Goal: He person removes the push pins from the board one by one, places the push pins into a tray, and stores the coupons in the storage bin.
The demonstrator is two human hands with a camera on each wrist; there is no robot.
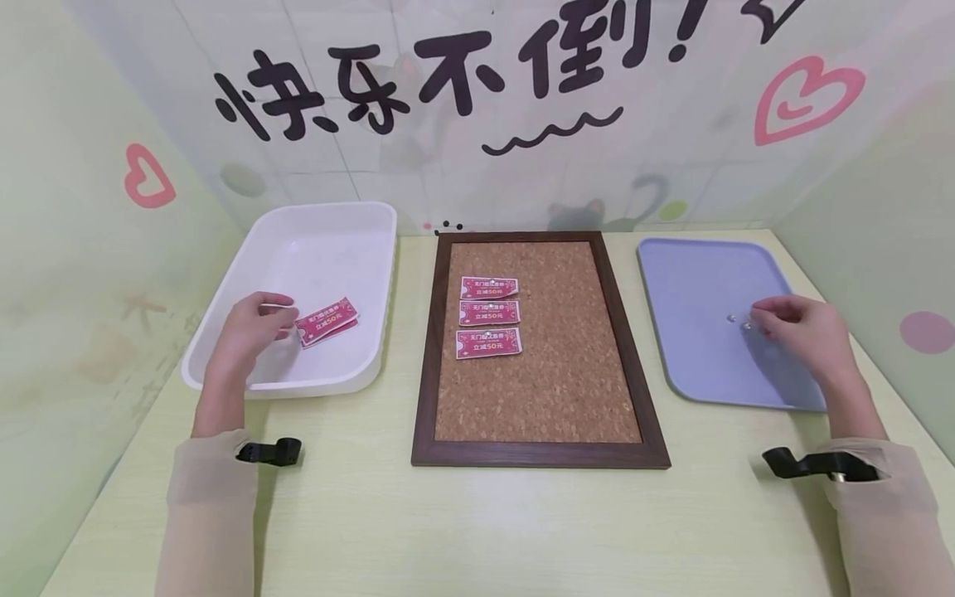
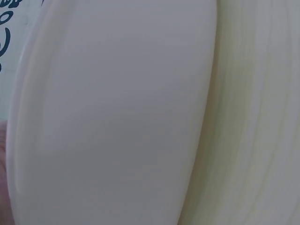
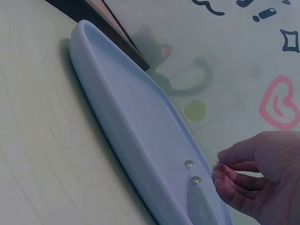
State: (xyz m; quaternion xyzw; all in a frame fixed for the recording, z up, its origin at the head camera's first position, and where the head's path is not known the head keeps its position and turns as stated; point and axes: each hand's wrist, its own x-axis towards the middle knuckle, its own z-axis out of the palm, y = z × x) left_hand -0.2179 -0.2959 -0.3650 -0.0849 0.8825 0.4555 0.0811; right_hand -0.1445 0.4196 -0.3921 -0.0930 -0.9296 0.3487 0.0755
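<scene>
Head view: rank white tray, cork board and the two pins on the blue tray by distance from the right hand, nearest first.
1. Pins: on the blue tray, just left of the right hand.
2. Cork board: middle of the table.
3. White tray: far left.

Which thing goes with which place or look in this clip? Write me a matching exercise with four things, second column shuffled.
Column one:
1. Pinned coupons
2. Two loose pins
3. Bin
4. Cork board

Column two:
A. On the bluish tray
B. Edged by a dark brown frame
C. On the cork board's left half
D. White all over

Pairs: 1-C, 2-A, 3-D, 4-B
</scene>
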